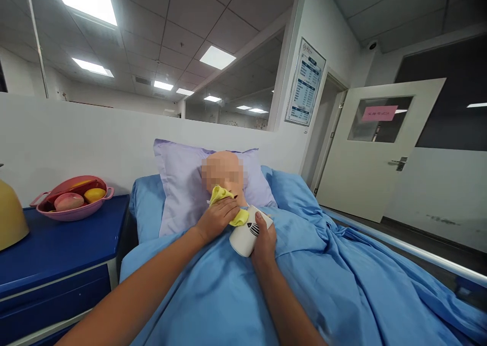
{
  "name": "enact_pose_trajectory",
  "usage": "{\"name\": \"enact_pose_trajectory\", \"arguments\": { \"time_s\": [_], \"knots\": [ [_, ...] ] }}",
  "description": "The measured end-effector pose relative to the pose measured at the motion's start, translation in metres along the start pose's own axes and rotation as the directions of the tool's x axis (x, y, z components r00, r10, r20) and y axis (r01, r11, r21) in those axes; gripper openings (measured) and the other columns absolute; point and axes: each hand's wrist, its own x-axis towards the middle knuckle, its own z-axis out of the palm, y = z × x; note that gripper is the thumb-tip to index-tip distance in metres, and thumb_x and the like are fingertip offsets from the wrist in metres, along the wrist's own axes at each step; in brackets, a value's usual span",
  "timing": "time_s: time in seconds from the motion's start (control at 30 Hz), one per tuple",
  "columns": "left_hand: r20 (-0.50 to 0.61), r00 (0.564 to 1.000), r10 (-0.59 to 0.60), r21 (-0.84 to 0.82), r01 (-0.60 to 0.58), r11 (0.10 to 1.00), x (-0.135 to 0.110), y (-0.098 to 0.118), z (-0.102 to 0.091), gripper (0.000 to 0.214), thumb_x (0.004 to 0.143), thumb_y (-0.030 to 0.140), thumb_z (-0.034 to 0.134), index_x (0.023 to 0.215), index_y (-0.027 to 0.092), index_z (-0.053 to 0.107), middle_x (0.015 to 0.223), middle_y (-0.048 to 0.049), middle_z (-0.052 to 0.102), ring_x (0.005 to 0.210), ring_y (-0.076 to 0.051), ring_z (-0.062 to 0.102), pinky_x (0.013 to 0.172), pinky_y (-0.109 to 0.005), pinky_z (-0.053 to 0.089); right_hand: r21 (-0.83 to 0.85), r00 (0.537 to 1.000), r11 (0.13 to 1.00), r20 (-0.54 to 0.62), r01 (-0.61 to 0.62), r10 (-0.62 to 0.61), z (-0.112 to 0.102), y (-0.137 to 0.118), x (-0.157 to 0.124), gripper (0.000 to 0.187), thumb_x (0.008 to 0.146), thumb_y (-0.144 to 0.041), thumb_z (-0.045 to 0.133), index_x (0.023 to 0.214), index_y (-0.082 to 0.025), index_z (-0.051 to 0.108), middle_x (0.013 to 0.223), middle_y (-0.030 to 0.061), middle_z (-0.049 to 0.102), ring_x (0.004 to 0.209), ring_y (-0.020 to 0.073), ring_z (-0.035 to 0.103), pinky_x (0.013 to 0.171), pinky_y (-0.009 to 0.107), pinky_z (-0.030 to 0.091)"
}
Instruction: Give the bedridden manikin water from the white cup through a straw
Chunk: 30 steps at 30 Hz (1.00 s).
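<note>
A mannequin (224,164) lies in the bed with its bald head on a pale lilac pillow (182,183). My left hand (217,218) is closed on a yellow cloth (220,194), pressed against the lower part of the mannequin's head. Part of the cloth hangs out past my fingers. Just to the right, my right hand (264,242) grips a white paper cup (241,238) with a black printed design. The cup is tilted over the blanket near the mannequin's neck, and its contents are hidden. A blue blanket (304,270) covers the body.
At the left stands a blue bedside cabinet (76,239) with a pink basket (72,214) of fruit and a yellow rounded object (11,214) on it. A metal bed rail (411,247) runs along the right. Beyond it, a door (365,178) stands ajar.
</note>
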Motion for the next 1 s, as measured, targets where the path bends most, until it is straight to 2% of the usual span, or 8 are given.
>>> {"name": "enact_pose_trajectory", "arguments": {
  "time_s": [0.23, 0.33, 0.4, 0.53, 0.6, 0.67, 0.77, 1.0],
  "knots": [
    [-0.045, 0.979, -0.200, -0.142, 0.192, 0.971, -0.045, -0.002, -0.002, 0.027, 0.095, 0.012, 0.040, 0.113, 0.013, 0.060, 0.115, -0.0121, 0.063, 0.114, -0.020, 0.057, 0.102, -0.041, 0.047, -0.232, 0.993, 0.967, 0.076, 0.107, -0.091, 0.002, -0.001, -0.005, 0.056, 0.069, -0.054, 0.071, 0.108, -0.018, 0.056, 0.090, 0.0043, 0.068, 0.075, 0.0176, 0.064, 0.064, 0.028, 0.051],
    [-0.022, 0.873, -0.487, -0.329, 0.453, 0.828, -0.049, 0.014, -0.025, 0.036, 0.088, 0.006, 0.038, 0.116, 0.016, 0.059, 0.115, -0.0088, 0.063, 0.112, -0.019, 0.056, 0.101, -0.040, 0.046, -0.292, 0.972, 0.945, 0.218, 0.148, -0.085, 0.005, -0.008, -0.011, 0.058, 0.065, -0.049, 0.075, 0.109, -0.018, 0.055, 0.097, 0.0053, 0.067, 0.083, 0.0182, 0.064, 0.072, 0.029, 0.051],
    [0.009, 0.679, -0.734, -0.496, 0.640, 0.587, -0.045, 0.029, -0.047, 0.037, 0.084, 0.007, 0.040, 0.115, 0.018, 0.059, 0.113, -0.0062, 0.064, 0.107, -0.019, 0.059, 0.097, -0.036, 0.048, -0.311, 0.947, 0.938, 0.319, 0.151, -0.047, 0.007, -0.013, -0.013, 0.057, 0.064, -0.046, 0.077, 0.109, -0.018, 0.055, 0.097, 0.0049, 0.067, 0.085, 0.0187, 0.063, 0.076, 0.030, 0.051],
    [0.284, 0.088, -0.955, -0.767, 0.618, -0.171, -0.039, 0.058, -0.085, 0.032, 0.087, 0.024, 0.053, 0.118, 0.018, 0.056, 0.109, -0.0070, 0.065, 0.091, -0.020, 0.065, 0.076, -0.030, 0.055, -0.326, 0.902, 0.936, 0.430, 0.132, 0.023, 0.008, -0.018, -0.010, 0.061, 0.062, -0.040, 0.079, 0.113, -0.019, 0.054, 0.102, 0.0052, 0.066, 0.090, 0.0194, 0.062, 0.079, 0.031, 0.051],
    [0.456, -0.104, -0.884, -0.751, 0.487, -0.445, -0.043, 0.071, -0.096, 0.035, 0.086, 0.029, 0.059, 0.119, 0.016, 0.055, 0.106, -0.0095, 0.067, 0.085, -0.021, 0.067, 0.068, -0.029, 0.056, -0.343, 0.915, 0.931, 0.403, 0.122, 0.029, 0.009, -0.018, -0.009, 0.067, 0.055, -0.037, 0.083, 0.112, -0.020, 0.053, 0.104, 0.0054, 0.065, 0.091, 0.0202, 0.062, 0.077, 0.031, 0.051],
    [0.532, -0.211, -0.820, -0.710, 0.417, -0.568, -0.050, 0.085, -0.101, 0.037, 0.086, 0.030, 0.063, 0.119, 0.016, 0.056, 0.104, -0.0111, 0.067, 0.083, -0.022, 0.068, 0.065, -0.029, 0.057, -0.375, 0.939, 0.922, 0.343, 0.101, 0.036, 0.011, -0.016, -0.010, 0.071, 0.049, -0.034, 0.086, 0.110, -0.020, 0.052, 0.101, 0.0050, 0.065, 0.089, 0.0207, 0.062, 0.073, 0.031, 0.052],
    [0.553, -0.262, -0.791, -0.703, 0.364, -0.611, -0.064, 0.104, -0.099, 0.042, 0.083, 0.033, 0.068, 0.121, 0.019, 0.056, 0.107, -0.0109, 0.067, 0.087, -0.023, 0.068, 0.068, -0.030, 0.058, -0.432, 0.958, 0.898, 0.284, 0.087, 0.044, 0.016, -0.013, -0.018, 0.071, 0.048, -0.035, 0.086, 0.108, -0.019, 0.051, 0.097, 0.0044, 0.064, 0.083, 0.0208, 0.062, 0.069, 0.032, 0.053],
    [0.665, -0.237, -0.708, -0.684, 0.186, -0.705, -0.102, 0.120, -0.070, 0.048, 0.081, 0.035, 0.072, 0.122, 0.017, 0.055, 0.113, -0.0127, 0.066, 0.097, -0.025, 0.067, 0.080, -0.034, 0.059, -0.535, 0.943, 0.828, 0.332, 0.167, 0.024, 0.020, -0.012, -0.038, 0.063, 0.063, -0.044, 0.078, 0.115, -0.020, 0.052, 0.097, 0.0039, 0.066, 0.082, 0.0198, 0.062, 0.072, 0.032, 0.051]
  ]
}}
